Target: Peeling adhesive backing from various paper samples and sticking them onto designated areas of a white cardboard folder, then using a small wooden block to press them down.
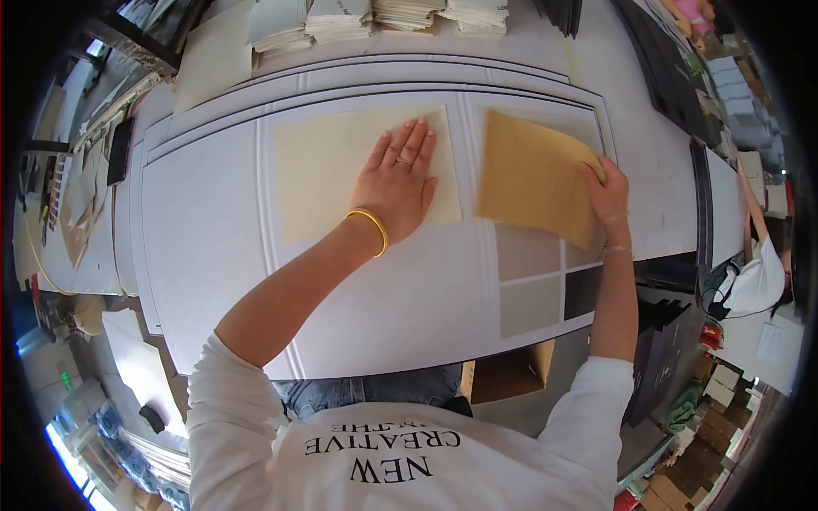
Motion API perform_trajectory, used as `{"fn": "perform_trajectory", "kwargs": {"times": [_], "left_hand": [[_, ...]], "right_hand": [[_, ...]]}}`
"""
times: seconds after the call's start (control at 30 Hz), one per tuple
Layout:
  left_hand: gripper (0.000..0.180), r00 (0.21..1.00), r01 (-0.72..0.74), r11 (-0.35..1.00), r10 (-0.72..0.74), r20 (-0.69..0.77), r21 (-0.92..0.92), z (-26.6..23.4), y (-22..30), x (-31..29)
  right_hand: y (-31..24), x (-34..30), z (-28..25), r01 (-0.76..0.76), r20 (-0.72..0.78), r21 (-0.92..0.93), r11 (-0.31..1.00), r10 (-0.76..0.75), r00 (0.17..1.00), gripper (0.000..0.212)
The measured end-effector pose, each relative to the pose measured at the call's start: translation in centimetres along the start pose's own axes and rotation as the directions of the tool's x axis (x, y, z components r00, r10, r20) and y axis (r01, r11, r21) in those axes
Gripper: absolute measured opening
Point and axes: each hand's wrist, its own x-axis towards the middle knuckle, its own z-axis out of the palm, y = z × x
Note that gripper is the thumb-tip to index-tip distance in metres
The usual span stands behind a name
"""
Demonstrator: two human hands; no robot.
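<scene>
My left hand [399,180] lies flat, fingers stretched out, on a cream rectangular sheet [319,162]. That sheet rests on the middle of a large white creased board [204,247], the top one of a stack. At the right, my right hand [607,189] pinches the right edge of a tan-yellow sheet [532,175], which is bowed and lifted above the board. Below it show a grey-beige square [528,254], a paler square [530,308] and a dark square [581,294] on the board. The tan sheet hides what lies directly under it.
Stacks of pale cards [341,19] stand along the table's far side. A black phone [120,151] lies at the left. Dark boards [669,77] sit at the far right. An open cardboard box [509,373] is below the near edge. Another person [754,277] is at the right.
</scene>
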Motion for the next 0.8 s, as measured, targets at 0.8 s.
{"fn": "perform_trajectory", "kwargs": {"times": [0.8], "left_hand": [[0.058, 1.0, 0.02, 0.997, -0.018, -0.024, 0.073, 1.3, -2.0, 6.4]], "right_hand": [[21.8, -48.2, 18.3, -0.634, 0.125, 0.687, -0.356, 0.917, -0.379, 0.029]]}}
